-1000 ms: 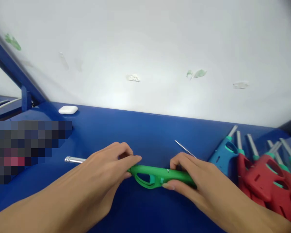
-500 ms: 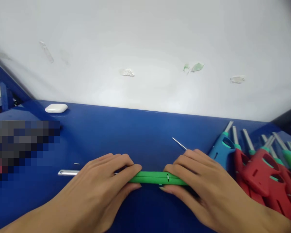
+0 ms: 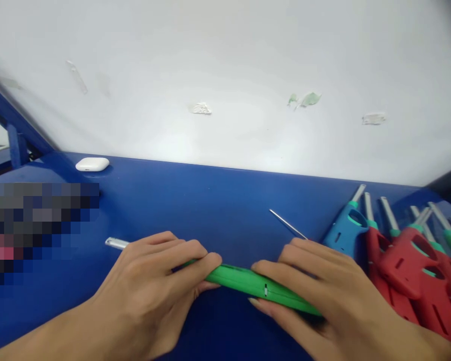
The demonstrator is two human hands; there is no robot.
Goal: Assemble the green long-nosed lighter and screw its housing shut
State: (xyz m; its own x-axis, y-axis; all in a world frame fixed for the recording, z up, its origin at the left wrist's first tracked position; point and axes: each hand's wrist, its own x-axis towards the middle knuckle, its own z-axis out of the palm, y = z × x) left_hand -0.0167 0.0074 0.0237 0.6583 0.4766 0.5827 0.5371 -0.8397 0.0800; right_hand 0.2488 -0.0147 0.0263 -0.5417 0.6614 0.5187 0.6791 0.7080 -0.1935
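Both of my hands hold a green long-nosed lighter (image 3: 244, 283) just above the blue table (image 3: 210, 205). My left hand (image 3: 161, 281) is closed round its front part, where the metal nozzle (image 3: 116, 243) sticks out to the left. My right hand (image 3: 323, 291) grips the handle end, fingers pressed on the top edge. The lighter lies edge-up and slopes down to the right.
A pile of red, blue and green lighters (image 3: 398, 255) lies at the right edge. A thin metal rod (image 3: 287, 224) rests on the table behind my right hand. A white earbud case (image 3: 92, 164) sits far left by the white wall. A blurred patch covers the left.
The lighter has turned from lying flat with its trigger hole showing to edge-up, and now tilts down to the right. Both hands have kept their grip.
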